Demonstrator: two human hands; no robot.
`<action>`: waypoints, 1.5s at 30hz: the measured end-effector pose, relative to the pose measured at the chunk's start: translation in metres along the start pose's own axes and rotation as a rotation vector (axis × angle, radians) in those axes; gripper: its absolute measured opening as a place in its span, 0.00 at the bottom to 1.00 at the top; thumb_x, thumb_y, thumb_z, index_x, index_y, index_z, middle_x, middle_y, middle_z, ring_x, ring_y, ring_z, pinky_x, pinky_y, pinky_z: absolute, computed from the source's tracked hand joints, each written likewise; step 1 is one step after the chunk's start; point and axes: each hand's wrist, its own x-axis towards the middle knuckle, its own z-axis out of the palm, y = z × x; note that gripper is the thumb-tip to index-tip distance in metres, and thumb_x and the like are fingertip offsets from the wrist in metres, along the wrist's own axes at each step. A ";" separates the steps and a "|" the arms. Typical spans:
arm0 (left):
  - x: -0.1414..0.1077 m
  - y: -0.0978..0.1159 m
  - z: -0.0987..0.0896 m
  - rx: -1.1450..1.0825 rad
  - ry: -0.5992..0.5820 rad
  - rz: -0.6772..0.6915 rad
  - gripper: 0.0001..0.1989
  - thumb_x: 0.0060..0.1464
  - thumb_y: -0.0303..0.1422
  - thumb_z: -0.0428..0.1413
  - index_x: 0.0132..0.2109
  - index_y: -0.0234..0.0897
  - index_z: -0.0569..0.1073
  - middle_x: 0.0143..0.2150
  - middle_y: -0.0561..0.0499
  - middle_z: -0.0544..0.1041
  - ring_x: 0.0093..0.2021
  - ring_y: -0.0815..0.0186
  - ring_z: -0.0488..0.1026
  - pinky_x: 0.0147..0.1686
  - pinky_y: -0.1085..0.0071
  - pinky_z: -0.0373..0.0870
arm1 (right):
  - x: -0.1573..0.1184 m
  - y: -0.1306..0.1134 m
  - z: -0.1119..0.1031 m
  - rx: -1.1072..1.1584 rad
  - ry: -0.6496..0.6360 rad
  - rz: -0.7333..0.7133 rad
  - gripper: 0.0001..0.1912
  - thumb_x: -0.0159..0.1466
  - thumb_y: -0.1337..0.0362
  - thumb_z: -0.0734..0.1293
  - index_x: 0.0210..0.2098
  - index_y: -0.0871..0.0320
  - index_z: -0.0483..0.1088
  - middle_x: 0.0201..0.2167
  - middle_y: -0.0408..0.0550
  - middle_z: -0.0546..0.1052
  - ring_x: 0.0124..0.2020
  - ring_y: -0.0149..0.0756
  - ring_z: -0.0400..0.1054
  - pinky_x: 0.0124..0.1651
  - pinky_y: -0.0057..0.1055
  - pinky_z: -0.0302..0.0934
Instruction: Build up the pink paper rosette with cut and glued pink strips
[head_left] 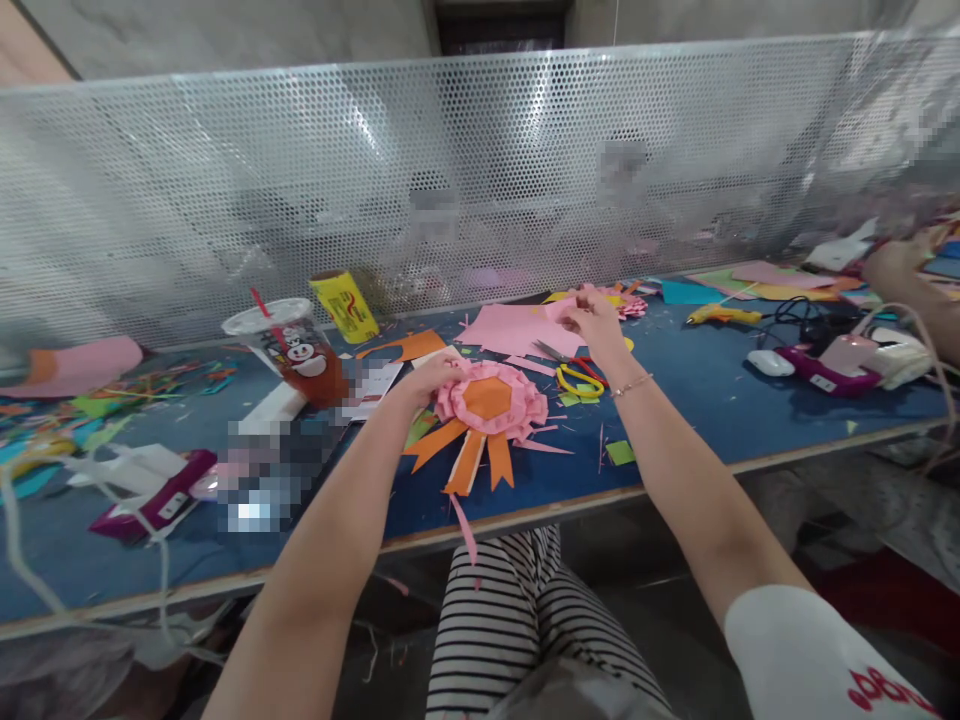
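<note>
A pink ruffled paper rosette (488, 396) with an orange centre and orange ribbon tails lies on the blue table before me. My left hand (439, 376) grips its upper left edge, the fingertips partly hidden by the ruffles. Farther back, the fingers of my right hand (589, 318) are pinched on a pink sheet of paper (506, 332) at its right end. Just below that sheet, scissors (580, 378) with yellow and red handles rest on the table, near green paper scraps (620, 453).
A perforated metal screen (480, 180) runs along the table's back. To my left stand a lidded drink cup (292, 350), a yellow box (346, 307) and a purple power strip (154, 495). On the right lie a yellow glue gun (724, 315), another power strip (825, 372) and another person's arm (911, 275).
</note>
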 end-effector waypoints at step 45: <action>-0.030 0.016 0.038 -0.098 0.256 0.249 0.10 0.44 0.39 0.57 0.30 0.37 0.70 0.29 0.51 0.74 0.34 0.64 0.72 0.37 0.68 0.70 | -0.072 0.026 0.087 -0.094 -0.340 0.143 0.06 0.50 0.64 0.67 0.24 0.55 0.64 0.23 0.39 0.68 0.26 0.30 0.61 0.30 0.30 0.57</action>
